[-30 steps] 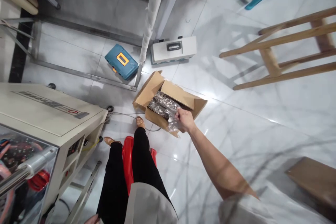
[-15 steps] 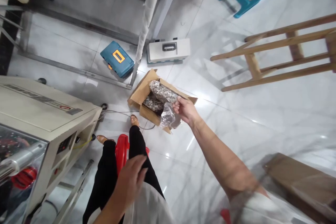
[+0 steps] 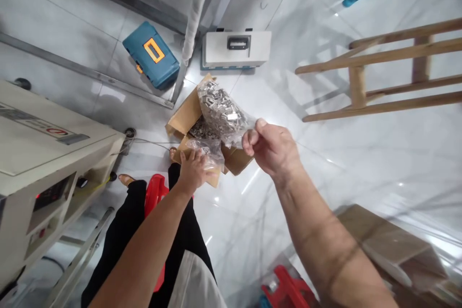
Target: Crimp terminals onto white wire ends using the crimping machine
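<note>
Right hand (image 3: 272,147) pinching the bag of metal pieces (image 3: 224,108) — left hand (image 3: 195,168) spread on loose plastic (image 3: 211,151) beside it — cardboard box (image 3: 186,113) was beneath both

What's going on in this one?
A person is bent over an open cardboard box on the floor. The right hand grips the end of a clear plastic bag full of small, shiny metal-looking pieces, held over the box. The left hand is at a second, crumpled clear bag by the box's near edge; whether it grips it is hard to tell. More small pieces show inside the box. Two toolboxes, one blue and one white-topped, sit nearby.
</note>
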